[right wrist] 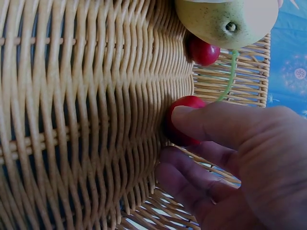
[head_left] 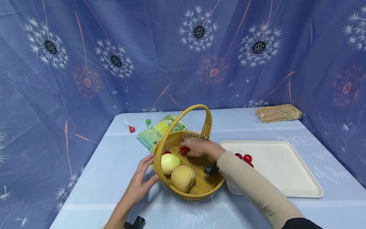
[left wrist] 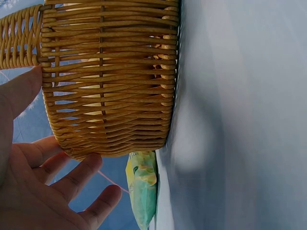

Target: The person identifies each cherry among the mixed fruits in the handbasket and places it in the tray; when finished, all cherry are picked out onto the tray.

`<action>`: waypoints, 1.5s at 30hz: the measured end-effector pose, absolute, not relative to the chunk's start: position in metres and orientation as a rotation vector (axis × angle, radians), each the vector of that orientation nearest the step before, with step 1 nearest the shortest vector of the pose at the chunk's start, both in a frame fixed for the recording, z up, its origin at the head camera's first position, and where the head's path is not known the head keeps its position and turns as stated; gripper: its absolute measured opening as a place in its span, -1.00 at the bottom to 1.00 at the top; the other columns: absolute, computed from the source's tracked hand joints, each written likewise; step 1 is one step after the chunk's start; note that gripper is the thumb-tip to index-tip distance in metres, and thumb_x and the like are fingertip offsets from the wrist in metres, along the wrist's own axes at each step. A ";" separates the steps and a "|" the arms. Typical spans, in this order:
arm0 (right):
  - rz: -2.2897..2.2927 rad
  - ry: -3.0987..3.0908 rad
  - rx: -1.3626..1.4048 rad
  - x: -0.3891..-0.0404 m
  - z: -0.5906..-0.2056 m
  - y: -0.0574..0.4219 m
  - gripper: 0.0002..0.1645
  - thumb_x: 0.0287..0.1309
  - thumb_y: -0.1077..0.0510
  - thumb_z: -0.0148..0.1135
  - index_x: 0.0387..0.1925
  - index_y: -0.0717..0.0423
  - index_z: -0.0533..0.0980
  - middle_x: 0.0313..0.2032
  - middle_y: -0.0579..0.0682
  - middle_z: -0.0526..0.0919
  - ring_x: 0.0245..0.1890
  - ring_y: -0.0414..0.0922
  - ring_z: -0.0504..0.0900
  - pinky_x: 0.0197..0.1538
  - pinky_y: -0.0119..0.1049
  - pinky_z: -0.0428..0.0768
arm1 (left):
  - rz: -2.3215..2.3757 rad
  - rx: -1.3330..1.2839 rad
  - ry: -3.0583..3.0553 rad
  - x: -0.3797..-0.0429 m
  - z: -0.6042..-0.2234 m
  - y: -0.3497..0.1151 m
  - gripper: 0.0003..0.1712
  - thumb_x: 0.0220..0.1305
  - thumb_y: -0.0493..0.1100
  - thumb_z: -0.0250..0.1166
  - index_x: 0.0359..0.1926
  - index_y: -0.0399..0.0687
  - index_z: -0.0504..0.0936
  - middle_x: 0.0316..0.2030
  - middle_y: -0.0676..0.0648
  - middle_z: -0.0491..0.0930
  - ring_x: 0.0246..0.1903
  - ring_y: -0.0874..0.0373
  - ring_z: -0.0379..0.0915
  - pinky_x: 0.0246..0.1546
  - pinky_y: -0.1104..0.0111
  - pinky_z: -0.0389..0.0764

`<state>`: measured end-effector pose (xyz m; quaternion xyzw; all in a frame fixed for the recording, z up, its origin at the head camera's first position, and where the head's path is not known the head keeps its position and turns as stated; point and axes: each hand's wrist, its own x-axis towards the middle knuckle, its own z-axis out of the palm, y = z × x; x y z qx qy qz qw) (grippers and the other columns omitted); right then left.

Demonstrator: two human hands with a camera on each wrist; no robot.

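Note:
A yellow wicker basket (head_left: 197, 197) with a tall handle stands on the table. My right hand (head_left: 197, 147) reaches inside it and pinches a red cherry (right wrist: 178, 135) with a green stem between thumb and fingers, close over the woven bottom. Another cherry (right wrist: 205, 51) lies by a pale yellow-green fruit (head_left: 170, 163), and a yellow peach-like fruit (head_left: 183, 178) sits nearer the front. My left hand (head_left: 140, 181) rests against the basket's left side, thumb at the rim near the handle's base and fingers spread along the wall in the left wrist view.
To the right, several cherries (head_left: 247, 158) lie on a cream tray (head_left: 280, 171), partly hidden by my right sleeve. Behind the basket lies a green-yellow bag (head_left: 158, 130), with a red lollipop (head_left: 132, 129) and green lollipop (head_left: 148, 122) nearby. A yellowish food pack (head_left: 278, 113) sits back right.

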<state>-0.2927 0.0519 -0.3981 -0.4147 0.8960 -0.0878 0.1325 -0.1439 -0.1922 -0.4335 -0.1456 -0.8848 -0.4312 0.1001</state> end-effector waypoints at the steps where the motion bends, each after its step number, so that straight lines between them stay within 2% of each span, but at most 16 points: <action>1: -0.252 2.606 -1.210 -0.293 -0.398 0.052 -0.51 0.15 0.25 0.21 0.15 0.00 0.48 -0.02 0.01 0.55 -0.06 -0.11 0.51 0.02 -0.20 0.48 | -1.278 -0.431 -2.615 -0.144 -0.433 -0.192 -0.31 0.19 -0.03 0.31 0.33 0.11 0.30 0.38 0.02 0.16 0.38 -0.09 0.10 0.25 -0.18 0.23; 9: -0.296 2.620 -1.247 -0.292 -0.400 0.057 -0.62 0.13 0.22 0.26 0.02 0.04 0.56 -0.08 -0.01 0.58 -0.06 -0.10 0.52 0.04 -0.19 0.49 | -1.269 -0.439 -2.616 -0.144 -0.433 -0.192 -0.31 0.20 -0.03 0.31 0.33 0.11 0.30 0.38 0.02 0.16 0.38 -0.09 0.10 0.25 -0.18 0.23; 12: -0.334 2.623 -1.211 -0.291 -0.396 0.059 -0.62 0.13 0.19 0.27 0.03 0.03 0.56 -0.05 -0.02 0.57 -0.03 -0.10 0.52 0.05 -0.20 0.50 | -1.267 -0.441 -2.616 -0.144 -0.433 -0.192 -0.31 0.19 -0.03 0.31 0.33 0.10 0.30 0.38 0.02 0.17 0.38 -0.09 0.10 0.25 -0.18 0.23; 17: -0.444 2.614 -1.124 -0.285 -0.382 0.064 -0.59 0.17 0.13 0.25 0.08 0.01 0.53 -0.04 -0.04 0.52 -0.14 -0.16 0.49 -0.10 -0.28 0.51 | -1.262 -0.449 -2.613 -0.143 -0.433 -0.192 -0.31 0.19 -0.04 0.31 0.33 0.10 0.30 0.38 0.01 0.17 0.38 -0.10 0.10 0.24 -0.19 0.24; 27: -0.621 2.680 -1.210 -0.267 -0.358 0.083 -0.58 0.16 0.07 0.25 0.09 -0.07 0.53 -0.26 -0.15 0.47 -0.37 -0.24 0.41 -0.28 -0.35 0.43 | -1.264 -0.460 -2.600 -0.143 -0.433 -0.193 -0.30 0.19 -0.06 0.32 0.33 0.08 0.30 0.38 0.01 0.16 0.37 -0.07 0.10 0.24 -0.17 0.25; 35: -0.766 2.794 -1.235 -0.251 -0.345 0.113 -0.60 0.10 0.11 0.31 0.03 -0.07 0.56 -0.24 -0.13 0.52 -0.31 -0.25 0.50 -0.23 -0.39 0.52 | -1.266 -0.443 -2.610 -0.143 -0.433 -0.192 -0.30 0.19 -0.03 0.31 0.34 0.13 0.29 0.38 0.03 0.16 0.38 -0.09 0.10 0.24 -0.19 0.24; 45: -0.868 2.946 -1.038 -0.227 -0.343 0.159 -0.59 0.08 0.09 0.34 0.02 -0.04 0.56 -0.22 -0.20 0.50 -0.25 -0.25 0.50 -0.22 -0.33 0.53 | -1.266 -0.433 -2.614 -0.144 -0.433 -0.192 -0.31 0.19 -0.02 0.31 0.33 0.16 0.30 0.38 0.04 0.17 0.38 -0.08 0.11 0.25 -0.18 0.23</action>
